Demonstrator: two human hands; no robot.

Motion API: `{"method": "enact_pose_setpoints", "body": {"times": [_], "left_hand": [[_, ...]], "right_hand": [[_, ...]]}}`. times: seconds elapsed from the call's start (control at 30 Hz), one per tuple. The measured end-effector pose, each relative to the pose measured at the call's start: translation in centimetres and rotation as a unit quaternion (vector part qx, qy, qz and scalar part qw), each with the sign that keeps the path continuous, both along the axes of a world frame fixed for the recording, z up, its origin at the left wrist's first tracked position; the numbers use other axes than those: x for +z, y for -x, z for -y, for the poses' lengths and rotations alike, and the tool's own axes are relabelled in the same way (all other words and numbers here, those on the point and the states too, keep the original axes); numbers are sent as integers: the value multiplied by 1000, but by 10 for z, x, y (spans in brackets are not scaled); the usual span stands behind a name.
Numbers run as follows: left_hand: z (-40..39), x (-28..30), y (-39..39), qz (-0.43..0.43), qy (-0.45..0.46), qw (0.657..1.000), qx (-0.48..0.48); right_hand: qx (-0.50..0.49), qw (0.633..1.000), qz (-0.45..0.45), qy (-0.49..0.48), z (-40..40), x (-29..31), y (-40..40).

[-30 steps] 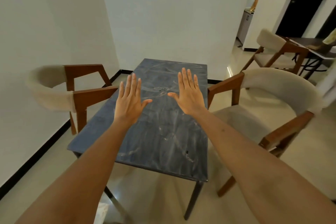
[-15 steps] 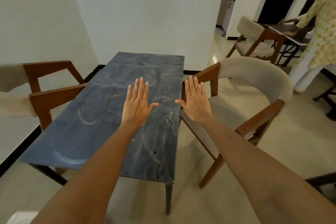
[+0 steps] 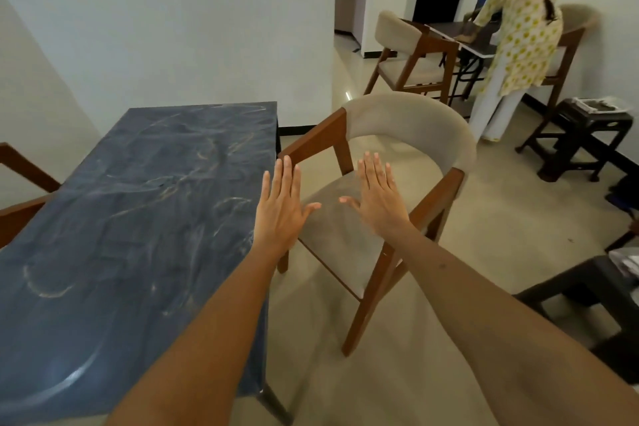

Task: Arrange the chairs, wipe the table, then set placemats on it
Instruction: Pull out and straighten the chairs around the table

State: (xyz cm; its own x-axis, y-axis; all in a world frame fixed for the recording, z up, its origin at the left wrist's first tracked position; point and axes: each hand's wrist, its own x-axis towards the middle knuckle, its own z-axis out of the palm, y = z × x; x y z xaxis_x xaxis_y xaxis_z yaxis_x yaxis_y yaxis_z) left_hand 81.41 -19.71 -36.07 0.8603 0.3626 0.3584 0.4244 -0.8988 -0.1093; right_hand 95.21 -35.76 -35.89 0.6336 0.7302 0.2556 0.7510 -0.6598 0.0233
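Observation:
A dark blue marbled table (image 3: pixel 138 204) fills the left half of the head view, its top streaked with pale smears. A wooden chair with a beige curved back (image 3: pixel 411 121) stands just right of the table, its seat turned toward me. My left hand (image 3: pixel 281 207) hovers flat and open over the table's right edge, fingers spread. My right hand (image 3: pixel 378 194) is held open above the chair's seat, touching nothing. Part of another wooden chair (image 3: pixel 20 197) shows at the table's left side. No placemats are in view.
A person in a yellow patterned top (image 3: pixel 518 21) stands at a second table (image 3: pixel 470 34) at the back right, with two more chairs there. A dark stool (image 3: pixel 584 135) holds a tray near the right wall. Another dark stool (image 3: pixel 608 308) sits at the lower right.
The view has swung to the right. Both open hands moved from above the table's middle to above its right edge and the right-hand chair. The person at the back table has come into view.

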Motion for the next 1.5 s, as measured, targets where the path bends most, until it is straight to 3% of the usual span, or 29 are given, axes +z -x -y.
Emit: {"method": "enact_pose_setpoints", "body": {"times": [0.63, 1.33, 1.5], "left_hand": [[22, -46, -220, -20, 73, 996, -45], [91, -93, -393, -22, 147, 984, 97], [89, -106, -439, -15, 167, 980, 107]], "right_hand": [[-38, 997, 12, 61, 50, -27, -212], [160, 974, 76, 144, 25, -7, -451], [177, 972, 52, 143, 1, -15, -502]]}}
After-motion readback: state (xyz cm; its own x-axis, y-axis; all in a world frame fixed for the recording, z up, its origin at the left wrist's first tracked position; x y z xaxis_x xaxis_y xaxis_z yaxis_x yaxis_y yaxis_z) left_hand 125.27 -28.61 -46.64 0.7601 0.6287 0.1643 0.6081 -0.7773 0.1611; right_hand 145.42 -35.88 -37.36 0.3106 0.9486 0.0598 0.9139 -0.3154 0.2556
